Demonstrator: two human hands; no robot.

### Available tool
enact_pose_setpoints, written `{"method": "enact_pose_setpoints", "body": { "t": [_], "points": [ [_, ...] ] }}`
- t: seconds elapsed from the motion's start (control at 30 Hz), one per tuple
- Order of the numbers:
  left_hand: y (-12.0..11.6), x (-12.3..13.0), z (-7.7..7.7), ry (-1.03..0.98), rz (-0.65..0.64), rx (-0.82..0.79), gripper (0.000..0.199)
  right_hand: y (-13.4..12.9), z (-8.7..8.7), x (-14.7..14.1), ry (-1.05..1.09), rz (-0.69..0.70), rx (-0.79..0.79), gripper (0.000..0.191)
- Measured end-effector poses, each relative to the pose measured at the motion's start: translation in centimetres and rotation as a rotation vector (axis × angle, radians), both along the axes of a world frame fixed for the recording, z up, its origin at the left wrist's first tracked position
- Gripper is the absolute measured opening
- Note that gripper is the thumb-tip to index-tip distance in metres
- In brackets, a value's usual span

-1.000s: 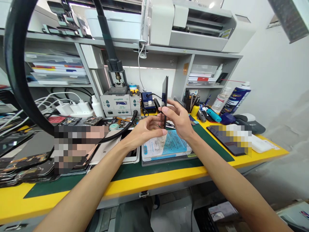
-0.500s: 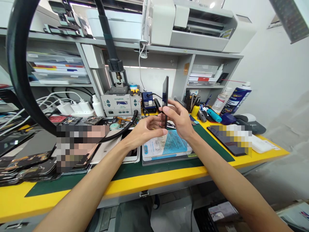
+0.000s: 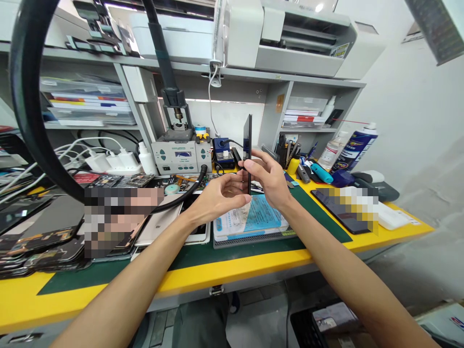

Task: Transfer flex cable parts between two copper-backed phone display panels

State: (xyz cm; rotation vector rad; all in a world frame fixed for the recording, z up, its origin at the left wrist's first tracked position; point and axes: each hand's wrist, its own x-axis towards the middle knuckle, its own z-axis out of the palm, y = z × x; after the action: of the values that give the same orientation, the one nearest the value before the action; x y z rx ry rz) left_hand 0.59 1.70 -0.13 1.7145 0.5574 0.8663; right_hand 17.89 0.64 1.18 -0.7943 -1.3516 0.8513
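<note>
A slim black smartphone [image 3: 247, 145] stands upright and edge-on between my hands, above the green mat. My right hand [image 3: 268, 176] pinches it from the right at about mid-height. My left hand [image 3: 217, 195] is cupped around its lower end, with the fingertips against it. The phone's screen side faces away from view, so only its thin edge and a sliver of the face show. Below my hands lies a white and blue packet [image 3: 250, 217] on a grey grille tray, which neither hand touches.
A yellow bench [image 3: 232, 270] with a green mat [image 3: 319, 222] carries a hot-air rework station [image 3: 177, 157], a soldering unit, phone parts and stacked screens at left, and bottles and a blue spray can [image 3: 355, 147] at right. Shelves and a white machine stand behind.
My hands and the phone have barely moved. The whole view has shifted very slightly.
</note>
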Motion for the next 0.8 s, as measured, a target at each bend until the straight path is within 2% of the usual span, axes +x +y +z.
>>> {"method": "enact_pose_setpoints", "body": {
  "t": [0.23, 0.8],
  "points": [
    [-0.14, -0.06, 0.01, 0.038, 0.031, 0.075, 0.054, 0.02, -0.04, 0.01, 0.007, 0.017, 0.001, 0.059],
    [-0.35, 0.03, 0.39, 0.080, 0.072, 0.117, 0.054, -0.04, 0.02, 0.09, -0.023, 0.021, 0.002, 0.061]
  ]
}}
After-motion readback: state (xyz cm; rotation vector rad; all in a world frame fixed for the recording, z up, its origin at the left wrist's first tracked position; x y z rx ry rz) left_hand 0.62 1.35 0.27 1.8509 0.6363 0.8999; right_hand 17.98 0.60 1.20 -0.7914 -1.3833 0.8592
